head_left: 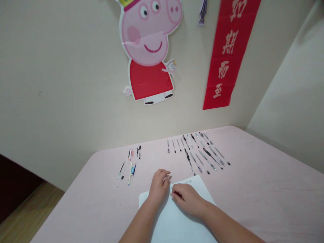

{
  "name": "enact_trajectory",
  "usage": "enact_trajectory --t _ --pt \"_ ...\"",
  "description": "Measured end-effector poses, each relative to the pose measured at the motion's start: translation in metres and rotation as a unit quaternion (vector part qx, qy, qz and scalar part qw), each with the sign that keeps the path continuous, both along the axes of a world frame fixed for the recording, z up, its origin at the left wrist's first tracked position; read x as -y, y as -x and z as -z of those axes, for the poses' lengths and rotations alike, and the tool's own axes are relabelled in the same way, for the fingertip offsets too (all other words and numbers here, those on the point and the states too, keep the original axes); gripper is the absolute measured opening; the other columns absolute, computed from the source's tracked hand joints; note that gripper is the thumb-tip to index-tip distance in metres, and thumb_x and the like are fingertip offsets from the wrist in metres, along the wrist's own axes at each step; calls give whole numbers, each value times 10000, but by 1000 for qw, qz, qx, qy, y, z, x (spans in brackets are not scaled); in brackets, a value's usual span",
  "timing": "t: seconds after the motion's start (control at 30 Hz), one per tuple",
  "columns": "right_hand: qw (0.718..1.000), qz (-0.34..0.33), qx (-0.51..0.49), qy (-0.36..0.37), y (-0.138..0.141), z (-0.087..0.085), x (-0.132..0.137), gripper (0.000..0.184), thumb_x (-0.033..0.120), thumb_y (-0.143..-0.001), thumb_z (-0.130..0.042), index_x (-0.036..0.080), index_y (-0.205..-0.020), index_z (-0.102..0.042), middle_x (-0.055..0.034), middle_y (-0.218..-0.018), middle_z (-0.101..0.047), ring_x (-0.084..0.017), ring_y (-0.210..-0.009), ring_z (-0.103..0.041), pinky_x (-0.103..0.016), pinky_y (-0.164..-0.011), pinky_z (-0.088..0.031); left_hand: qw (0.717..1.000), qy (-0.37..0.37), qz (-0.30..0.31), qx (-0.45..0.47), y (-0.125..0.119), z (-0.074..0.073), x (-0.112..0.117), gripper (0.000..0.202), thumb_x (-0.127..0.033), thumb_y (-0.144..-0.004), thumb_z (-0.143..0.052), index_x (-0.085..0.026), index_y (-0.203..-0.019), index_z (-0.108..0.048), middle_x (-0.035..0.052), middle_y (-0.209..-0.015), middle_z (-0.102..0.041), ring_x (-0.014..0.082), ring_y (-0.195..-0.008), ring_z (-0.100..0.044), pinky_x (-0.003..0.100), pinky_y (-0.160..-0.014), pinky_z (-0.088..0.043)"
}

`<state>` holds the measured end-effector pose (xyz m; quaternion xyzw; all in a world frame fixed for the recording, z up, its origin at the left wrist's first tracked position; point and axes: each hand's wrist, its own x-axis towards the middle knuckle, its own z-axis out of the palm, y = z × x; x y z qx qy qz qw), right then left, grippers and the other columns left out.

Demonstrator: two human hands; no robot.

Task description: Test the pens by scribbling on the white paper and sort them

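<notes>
White paper (177,226) lies in front of me, with small faint dark marks near its top right edge. My left hand (160,185) rests at the paper's upper left edge, its fingers loosely bent and apart, with nothing visible in them. Over the upper part of the sheet, my right hand (186,197) is closed, thumb against curled fingers. Whether anything is inside it is hidden. Beyond it lies a front row of pens, among them a black-gripped pen (190,162) and a clear pen (207,160).
Behind that row, several more pens (186,142) lie along the far edge of the pink-covered table (265,195). To the left are a black pen and its cap (139,152), a blue-and-white pen (130,173) and pen parts (120,172). A wall stands behind, with a cartoon pig cutout (152,77).
</notes>
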<state>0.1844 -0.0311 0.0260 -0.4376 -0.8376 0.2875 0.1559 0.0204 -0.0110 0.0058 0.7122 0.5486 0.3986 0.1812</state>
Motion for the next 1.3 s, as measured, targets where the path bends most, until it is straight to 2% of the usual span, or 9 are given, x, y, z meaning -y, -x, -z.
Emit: enact_trajectory --t 0.13,0.27,0.4,0.47,0.57,0.77,1.0,1.13,1.3 --pt "1000 -2 -6 -9 -1 0 0 186 219 -876 -474 172 -764 -615 -26 -756 -639 -142 -690 -530 -231 -629 -301 983 -53 -114 -135 25 -4 -7 280 -132 -802 -498 -173 -1034 -649 124 -1102 -598 268 -1091 -517 433 -976 -408" --pt "1000 -7 -3 -6 -2 -2 0 187 212 -870 -471 174 -765 -621 -24 -760 -640 -141 -689 -523 -231 -627 -299 926 -28 -267 -267 66 -3 -13 350 -120 -801 -486 -118 -1125 -618 176 -1275 -516 336 -1255 -384 491 -1060 -299" --pt "1000 -8 -1 -4 -1 -2 0 199 216 -877 -459 174 -771 -622 -27 -767 -641 -142 -694 -525 -232 -630 -299 895 28 -309 -321 93 5 -14 363 -181 -849 -459 -98 -1175 -595 195 -1287 -525 340 -1244 -410 488 -1038 -322" --pt "1000 -10 0 -3 -1 -2 0 197 213 -878 -458 174 -773 -620 -28 -771 -641 -143 -701 -529 -231 -633 -301 895 39 -305 -324 97 9 -15 356 -188 -864 -436 -106 -1169 -602 184 -1270 -547 310 -1213 -459 456 -1031 -342" --pt "1000 -9 3 -5 -1 -2 0 193 212 -877 -462 174 -769 -618 -27 -769 -641 -144 -702 -531 -231 -634 -301 915 47 -278 -290 96 13 -18 354 -153 -867 -394 -97 -1128 -627 177 -1244 -576 268 -1185 -507 396 -1027 -365" --pt "1000 -11 2 -1 -1 -2 0 207 225 -889 -451 178 -789 -627 -29 -790 -649 -150 -720 -540 -232 -647 -312 945 56 -224 -233 87 15 -20 397 -52 -801 -382 -139 -1051 -677 127 -1197 -636 232 -1128 -578 375 -1012 -409" --pt "1000 -8 1 4 -1 -4 1 202 223 -880 -463 174 -787 -636 -30 -779 -653 -146 -706 -539 -231 -639 -309 972 68 -137 -180 55 14 -18 442 -24 -773 -396 -100 -1129 -647 150 -1281 -589 231 -1199 -538 370 -1049 -387" --pt "1000 -8 4 -2 0 -2 0 194 217 -875 -470 177 -785 -637 -26 -772 -650 -145 -697 -536 -232 -634 -309 983 56 -101 -144 36 13 -15 450 -47 -783 -425 -131 -1180 -619 146 -1286 -587 237 -1209 -528 402 -1058 -376" --pt "1000 -10 3 -2 0 -2 -1 194 218 -877 -470 175 -795 -641 -33 -789 -657 -151 -718 -548 -234 -647 -318 992 48 -61 -103 28 9 -13 508 -41 -762 -437 -143 -1243 -568 128 -1276 -596 224 -1205 -526 411 -1063 -371"
